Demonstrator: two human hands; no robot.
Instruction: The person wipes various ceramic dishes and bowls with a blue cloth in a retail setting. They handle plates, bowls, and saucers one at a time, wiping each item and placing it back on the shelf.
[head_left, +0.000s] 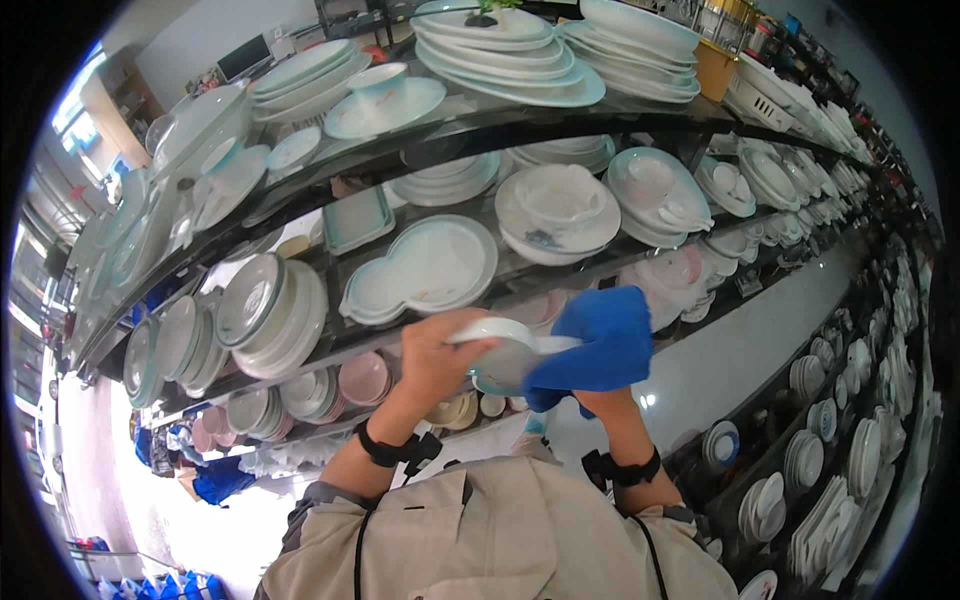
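My left hand (435, 360) grips a white ceramic dish (504, 366) by its rim, thumb on the near side. The dish is tilted and held in the air in front of the shelf edge; its exact shape is partly covered. A blue cloth (607, 337) drapes over the right side of the dish and hides most of my right hand (606, 403), which holds the cloth. Just beyond my hands, a gourd-shaped plate (427, 262) lies on the middle shelf. To its right, a white bowl (559, 196) stands on a wider dish.
Stacked oval plates (510, 67) crowd the top shelf (480, 124). Several round plates (281, 322) lean at the left end of the middle shelf. Pink bowls (365, 377) stand lower down. Another rack of dishes (806, 461) is close on my right, across the aisle floor (739, 330).
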